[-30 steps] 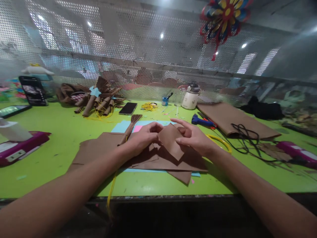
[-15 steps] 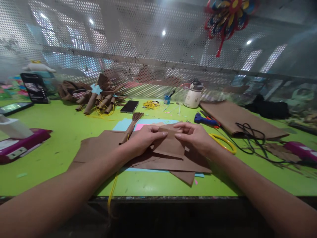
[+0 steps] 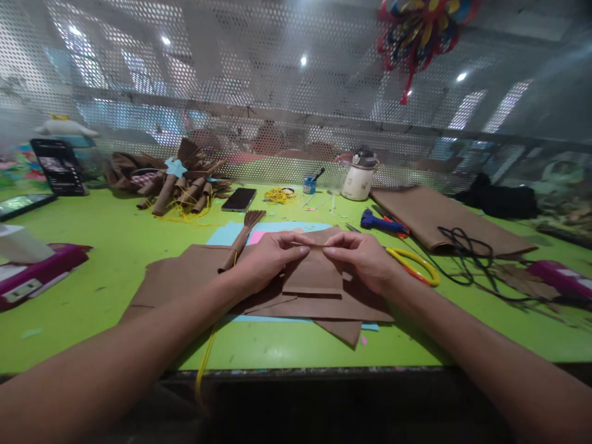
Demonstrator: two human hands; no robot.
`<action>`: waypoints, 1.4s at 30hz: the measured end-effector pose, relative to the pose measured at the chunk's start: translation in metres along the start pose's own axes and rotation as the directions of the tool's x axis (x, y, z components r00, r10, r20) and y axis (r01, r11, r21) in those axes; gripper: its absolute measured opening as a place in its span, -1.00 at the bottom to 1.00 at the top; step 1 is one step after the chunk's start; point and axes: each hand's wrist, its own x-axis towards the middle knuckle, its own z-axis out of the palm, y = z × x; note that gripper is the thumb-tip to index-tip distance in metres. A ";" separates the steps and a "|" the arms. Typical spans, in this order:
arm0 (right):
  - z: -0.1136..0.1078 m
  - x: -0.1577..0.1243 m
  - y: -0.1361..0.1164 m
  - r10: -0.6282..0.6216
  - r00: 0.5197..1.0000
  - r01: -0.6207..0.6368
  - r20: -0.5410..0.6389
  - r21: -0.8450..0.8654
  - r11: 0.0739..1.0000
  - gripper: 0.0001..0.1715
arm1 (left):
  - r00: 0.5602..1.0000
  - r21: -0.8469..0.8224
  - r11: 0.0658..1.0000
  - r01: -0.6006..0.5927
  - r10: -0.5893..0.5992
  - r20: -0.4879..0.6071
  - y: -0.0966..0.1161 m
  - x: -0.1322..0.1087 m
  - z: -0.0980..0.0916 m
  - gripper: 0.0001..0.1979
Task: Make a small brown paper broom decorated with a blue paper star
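Note:
Between both hands is a small piece of brown paper (image 3: 313, 277), its upper edge pinched and its lower part hanging toward me. My left hand (image 3: 274, 256) grips the upper left of that edge between thumb and fingers. At the upper right, my right hand (image 3: 358, 254) pinches the same edge. Beneath lie larger brown paper sheets (image 3: 171, 277) over light blue paper (image 3: 222, 233) and a bit of pink paper. A rolled brown paper bundle with a fringed end (image 3: 241, 242) rests just beyond my left forearm, tied with yellow string.
Yellow-handled scissors (image 3: 416, 266) and a blue glue gun (image 3: 383, 223) lie to the right, near a black cord (image 3: 467, 253) and folded brown paper (image 3: 444, 216). Behind are a phone (image 3: 239, 199), a white bottle (image 3: 358, 179) and several paper rolls (image 3: 180, 188). A purple power strip (image 3: 41, 277) is at left.
My right fingers have closed in on the paper's upper edge, and the thumbs sit a little closer together. The small piece now lies straighter. The camera view has shifted slightly.

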 end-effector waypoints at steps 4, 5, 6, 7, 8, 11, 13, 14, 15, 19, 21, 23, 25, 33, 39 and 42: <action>0.001 0.001 0.003 0.013 0.999 -0.015 0.030 0.045 0.999 -0.71 | 1.000 -0.043 0.999 -0.019 0.020 0.023 0.002 -0.001 0.000 -0.72; 0.002 0.001 0.004 0.014 1.000 -0.015 0.027 0.053 0.998 -0.69 | 0.999 -0.054 0.998 -0.023 0.024 0.032 0.003 -0.002 0.001 -0.74; 0.002 0.001 0.005 0.010 1.000 -0.011 0.017 0.057 0.998 -0.69 | 0.999 -0.066 0.997 -0.029 0.031 0.039 0.003 -0.002 0.001 -0.75; 0.002 0.001 0.006 0.004 1.000 -0.004 0.005 0.057 0.998 -0.69 | 0.998 -0.078 0.996 -0.036 0.039 0.045 0.004 -0.002 0.002 -0.76; 0.003 0.002 0.007 -0.002 1.000 0.003 -0.005 0.055 0.999 -0.70 | 0.998 -0.088 0.995 -0.041 0.045 0.049 0.004 -0.002 0.002 -0.77; 0.003 0.002 0.008 -0.006 1.000 0.007 -0.009 0.054 0.999 -0.74 | 0.997 -0.104 0.994 -0.045 0.051 0.056 0.003 -0.002 0.003 -0.79; 0.002 0.002 0.008 -0.008 1.000 0.009 -0.009 0.060 0.998 -0.75 | 0.997 -0.109 0.993 -0.051 0.057 0.053 0.002 -0.002 0.003 -0.81; 0.002 0.002 0.008 -0.014 1.000 0.015 -0.014 0.060 0.998 -0.76 | 0.997 -0.113 0.992 -0.054 0.061 0.053 0.002 -0.002 0.003 -0.82; 0.001 0.002 0.008 -0.020 1.000 0.022 -0.020 0.061 0.998 -0.77 | 0.997 -0.119 0.991 -0.057 0.063 0.054 0.002 -0.002 0.003 -0.84; 0.000 0.003 0.008 -0.009 1.000 0.011 -0.027 0.089 0.996 -0.80 | 0.996 -0.133 0.989 -0.061 0.070 0.061 0.002 -0.001 0.003 -0.87; -0.001 0.003 0.008 0.007 1.000 -0.005 -0.017 0.103 0.995 -0.80 | 0.996 -0.127 0.990 -0.059 0.067 0.061 0.002 -0.002 0.003 -0.87; -0.001 0.003 0.008 0.008 1.000 -0.006 -0.015 0.110 0.994 -0.81 | 0.996 -0.115 0.992 -0.050 0.058 0.066 0.002 -0.002 0.002 -0.86; -0.001 0.003 0.008 -0.002 1.000 0.004 -0.023 0.110 0.994 -0.80 | 0.997 -0.103 0.994 -0.036 0.043 0.065 0.003 -0.003 0.002 -0.85; -0.001 0.004 0.010 -0.012 0.998 0.018 -0.056 0.119 0.993 -0.78 | 0.996 -0.144 0.988 -0.050 0.060 0.066 0.004 -0.003 0.002 -0.83; -0.002 0.005 0.008 -0.023 0.996 0.034 -0.087 0.132 0.991 -0.81 | 0.994 -0.150 0.986 -0.067 0.080 0.079 0.002 -0.001 0.001 -0.84; -0.004 0.005 0.006 -0.048 0.994 0.060 -0.094 0.129 0.990 -0.84 | 0.992 -0.158 0.984 -0.077 0.091 0.083 0.002 -0.002 -0.001 -0.86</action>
